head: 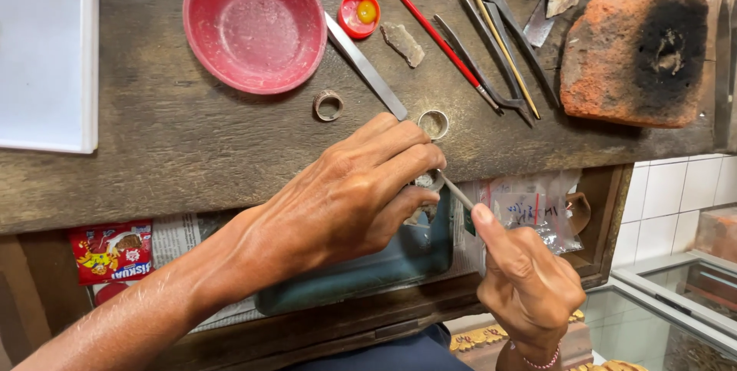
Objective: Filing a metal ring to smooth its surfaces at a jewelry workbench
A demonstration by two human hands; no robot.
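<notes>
My left hand (349,194) pinches a small metal ring (431,181) between thumb and fingers, just past the front edge of the wooden workbench (176,140). My right hand (530,283) grips a thin metal file (457,193) whose tip meets the ring. Two more metal rings lie on the bench: one (434,123) just beyond my left fingertips, another (328,105) further left.
A red bowl (255,24), small red cap (359,14), white tray (46,52), flat steel blade (367,67), red stick (426,25), tweezers and shears (499,33), stone chips and a scorched brick (633,52) lie on the bench. An open drawer (368,271) below holds packets.
</notes>
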